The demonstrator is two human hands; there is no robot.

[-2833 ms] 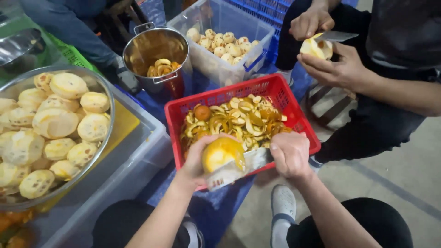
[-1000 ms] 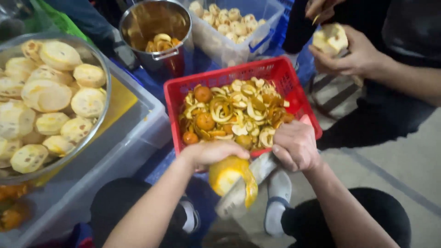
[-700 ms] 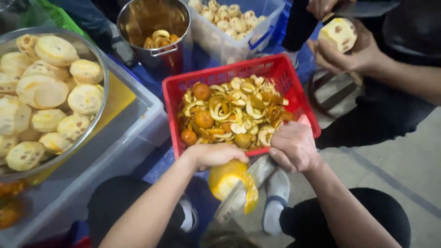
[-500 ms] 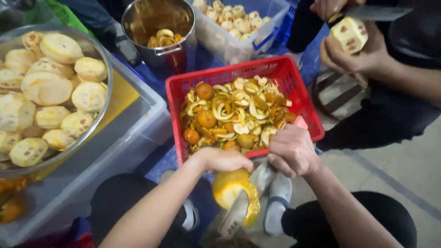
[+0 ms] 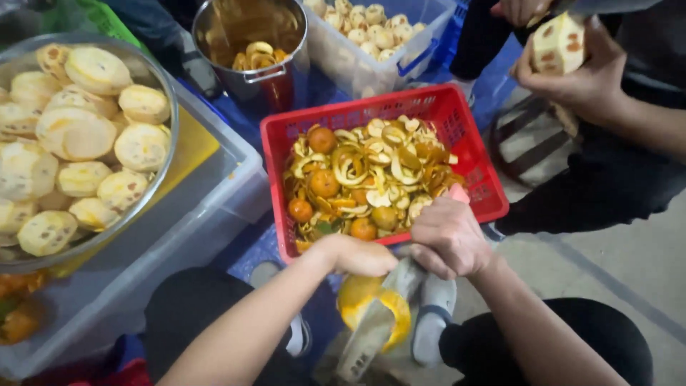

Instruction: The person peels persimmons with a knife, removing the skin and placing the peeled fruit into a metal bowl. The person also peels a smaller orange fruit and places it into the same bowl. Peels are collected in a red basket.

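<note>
My left hand [image 5: 355,255] grips an orange citrus fruit [image 5: 364,304] from above, low between my knees. My right hand [image 5: 450,239] holds the handle of a broad knife [image 5: 371,334] whose blade lies flat against the fruit's front, partly covering it. Just beyond my hands stands a red plastic basket [image 5: 471,143] full of curled orange peels [image 5: 371,175] and a few small whole fruits.
A metal bowl [image 5: 146,207] of peeled pale fruits rests on a clear plastic bin [image 5: 214,207] at left. A steel pot [image 5: 275,71] with peels and a clear tub [image 5: 379,61] of peeled fruits stand behind. Another person's hands [image 5: 579,75] at top right hold a peeled fruit [image 5: 561,43].
My hands and the fruit have dropped from over the basket's near rim to below it. The knife blade has swung down across the fruit. The other person's fruit has turned.
</note>
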